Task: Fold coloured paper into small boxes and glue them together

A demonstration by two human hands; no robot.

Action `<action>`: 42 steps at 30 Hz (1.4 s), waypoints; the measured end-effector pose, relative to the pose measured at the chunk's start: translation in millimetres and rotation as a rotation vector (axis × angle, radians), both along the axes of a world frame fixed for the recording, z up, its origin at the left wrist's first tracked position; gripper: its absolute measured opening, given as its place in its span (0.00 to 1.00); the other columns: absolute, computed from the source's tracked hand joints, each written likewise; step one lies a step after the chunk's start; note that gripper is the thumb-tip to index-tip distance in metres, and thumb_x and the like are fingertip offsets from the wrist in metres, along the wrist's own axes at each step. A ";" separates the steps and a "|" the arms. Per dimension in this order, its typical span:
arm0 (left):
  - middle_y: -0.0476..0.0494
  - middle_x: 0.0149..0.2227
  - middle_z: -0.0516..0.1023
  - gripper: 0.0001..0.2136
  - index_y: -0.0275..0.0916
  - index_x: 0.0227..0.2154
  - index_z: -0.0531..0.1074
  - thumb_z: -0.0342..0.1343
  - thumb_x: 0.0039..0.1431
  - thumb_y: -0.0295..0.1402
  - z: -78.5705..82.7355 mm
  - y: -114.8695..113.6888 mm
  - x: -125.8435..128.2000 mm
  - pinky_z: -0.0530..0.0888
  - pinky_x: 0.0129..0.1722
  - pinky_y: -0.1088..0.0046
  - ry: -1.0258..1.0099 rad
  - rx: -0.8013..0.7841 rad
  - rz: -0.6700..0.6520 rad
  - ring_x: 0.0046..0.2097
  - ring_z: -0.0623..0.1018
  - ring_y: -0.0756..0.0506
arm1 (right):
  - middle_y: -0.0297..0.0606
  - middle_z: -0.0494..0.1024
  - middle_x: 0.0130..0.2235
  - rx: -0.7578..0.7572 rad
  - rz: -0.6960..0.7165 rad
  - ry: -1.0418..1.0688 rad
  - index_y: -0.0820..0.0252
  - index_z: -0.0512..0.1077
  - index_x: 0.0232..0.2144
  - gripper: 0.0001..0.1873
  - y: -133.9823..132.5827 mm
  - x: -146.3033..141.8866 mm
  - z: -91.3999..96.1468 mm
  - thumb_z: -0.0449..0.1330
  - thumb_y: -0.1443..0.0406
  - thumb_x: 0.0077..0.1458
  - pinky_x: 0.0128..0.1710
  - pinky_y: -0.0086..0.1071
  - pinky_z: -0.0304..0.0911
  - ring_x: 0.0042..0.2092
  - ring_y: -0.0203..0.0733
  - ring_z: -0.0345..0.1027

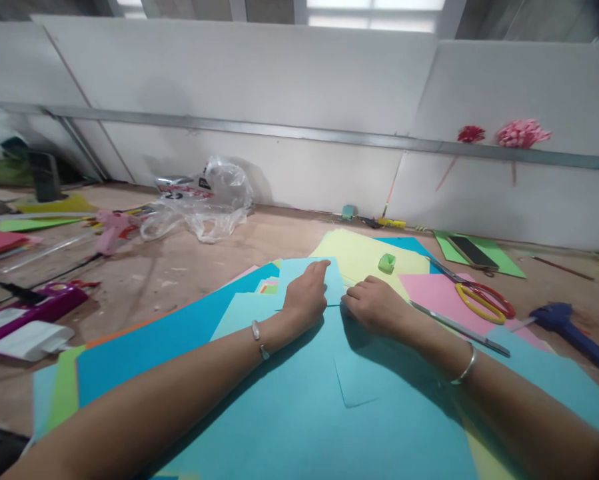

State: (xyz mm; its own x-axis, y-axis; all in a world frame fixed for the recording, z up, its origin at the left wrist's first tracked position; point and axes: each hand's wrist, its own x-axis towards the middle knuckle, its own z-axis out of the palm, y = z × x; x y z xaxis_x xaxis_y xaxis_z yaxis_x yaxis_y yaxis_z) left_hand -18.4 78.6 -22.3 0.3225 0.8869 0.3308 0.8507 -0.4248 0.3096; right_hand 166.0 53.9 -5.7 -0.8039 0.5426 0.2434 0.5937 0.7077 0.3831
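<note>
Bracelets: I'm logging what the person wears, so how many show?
2: one bracelet on the left wrist, one bangle on the right wrist. Nothing more shows on either forearm.

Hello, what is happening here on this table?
A person is working with coloured paper. The left hand lies flat on a small light blue sheet; the right hand presses beside it, fingers curled. Both rest on a large teal sheet. Scissors, a ruler and a pink sheet lie to the right.
</note>
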 end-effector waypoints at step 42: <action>0.53 0.24 0.75 0.15 0.37 0.40 0.70 0.60 0.47 0.21 78.4 67.8 -59.7 0.74 0.28 0.77 -1.546 -0.855 -0.258 0.24 0.75 0.51 | 0.39 0.79 0.35 0.087 -0.052 0.584 0.59 0.73 0.37 0.11 -6.3 44.2 79.2 0.53 0.75 0.58 0.35 0.33 0.66 0.37 0.41 0.72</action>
